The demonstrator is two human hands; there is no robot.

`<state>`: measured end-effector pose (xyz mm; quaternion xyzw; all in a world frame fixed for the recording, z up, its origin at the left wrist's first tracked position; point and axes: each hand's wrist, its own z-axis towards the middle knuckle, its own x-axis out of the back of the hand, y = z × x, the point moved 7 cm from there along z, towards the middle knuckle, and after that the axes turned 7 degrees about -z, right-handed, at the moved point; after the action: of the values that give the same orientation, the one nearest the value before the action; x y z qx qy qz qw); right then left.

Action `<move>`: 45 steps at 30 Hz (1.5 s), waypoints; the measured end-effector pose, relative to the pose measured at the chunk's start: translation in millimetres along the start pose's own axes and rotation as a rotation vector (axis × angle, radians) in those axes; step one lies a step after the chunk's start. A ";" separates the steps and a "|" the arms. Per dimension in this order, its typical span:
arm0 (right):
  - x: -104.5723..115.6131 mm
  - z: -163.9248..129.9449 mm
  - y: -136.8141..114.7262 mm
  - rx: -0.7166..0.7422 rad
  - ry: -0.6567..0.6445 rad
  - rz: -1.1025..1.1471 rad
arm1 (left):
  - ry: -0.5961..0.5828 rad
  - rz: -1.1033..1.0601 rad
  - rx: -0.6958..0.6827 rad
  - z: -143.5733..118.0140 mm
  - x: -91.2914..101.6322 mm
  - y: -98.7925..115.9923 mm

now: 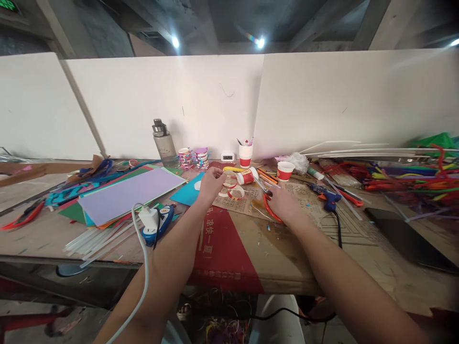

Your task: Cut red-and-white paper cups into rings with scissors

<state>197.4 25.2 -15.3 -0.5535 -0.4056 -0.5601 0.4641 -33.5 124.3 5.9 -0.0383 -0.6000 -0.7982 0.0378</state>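
Red-handled scissors (268, 207) are gripped by the right hand (283, 203), between front and back edges of the tabletop (32, 239); a paper curl (235, 196) seems pinched by the left hand (212, 183). Cutting seems in progress; steadiness is needed.

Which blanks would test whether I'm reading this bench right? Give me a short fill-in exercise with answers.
1. The right hand holds a pair of ____.
2. The top sheet of the coloured paper stack is ____.
3. A small white digital ____ stands left of the stacked cups.
4. The blue glue gun lies to the ____ of the right hand.

Missing words: scissors; purple; clock; right.
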 end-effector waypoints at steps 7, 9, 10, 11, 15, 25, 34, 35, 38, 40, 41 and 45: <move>-5.0 3.1 9.4 -0.008 -0.124 -0.154 | -0.094 -0.192 0.099 -0.2 -1.3 -5.1; -6.0 2.2 8.8 0.004 -0.128 -0.160 | -0.104 -0.226 0.112 -0.7 -2.0 -4.0; -6.2 1.4 8.3 0.010 -0.127 -0.158 | -0.107 -0.234 0.117 -0.9 -2.3 -3.3; -6.4 0.5 7.8 0.017 -0.127 -0.161 | -0.107 -0.239 0.121 -0.9 -2.5 -2.6; 4.4 -1.9 4.1 0.027 0.069 -0.120 | -0.075 -0.259 0.131 0.3 -0.2 -2.0; 4.0 6.1 -59.4 0.358 0.268 0.280 | 0.013 -0.259 0.155 5.1 6.4 -11.6; -10.6 29.5 -96.4 0.282 0.033 0.206 | -0.026 -0.328 0.138 4.7 3.9 -9.0; -10.5 31.6 -96.4 0.271 0.033 0.214 | -0.019 -0.341 0.137 5.0 4.5 -8.8; -1.0 37.7 -87.9 0.241 0.054 0.259 | 0.039 -0.383 0.121 6.1 10.4 -6.0; 11.5 40.9 -75.0 0.222 0.076 0.299 | 0.128 -0.427 0.096 6.5 19.1 -2.9; 18.6 41.5 -66.9 0.210 0.086 0.318 | 0.180 -0.455 0.087 6.5 24.0 -1.8; 44.7 24.8 -37.6 0.203 0.083 0.397 | 0.293 -0.575 0.143 7.3 34.5 -6.2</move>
<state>169.0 55.1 32.9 -0.5495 -0.3234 -0.4363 0.6349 -68.3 132.6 5.6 0.2508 -0.6288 -0.7292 -0.1006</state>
